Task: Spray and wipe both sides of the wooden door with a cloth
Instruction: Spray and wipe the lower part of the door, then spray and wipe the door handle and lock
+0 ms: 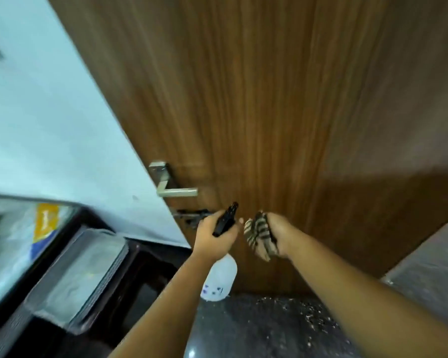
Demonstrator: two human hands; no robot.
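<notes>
The wooden door [256,112] fills the middle of the view, with a metal lever handle [175,189] near its left edge. In front of it, the left hand [214,240] has its fingers closed around the black head of a white spray bottle [220,279], which hangs below the fist. Just beside it, the right hand [279,233] grips a bunched striped cloth [258,237]. The speckled dark floor [269,329] lies below.
</notes>
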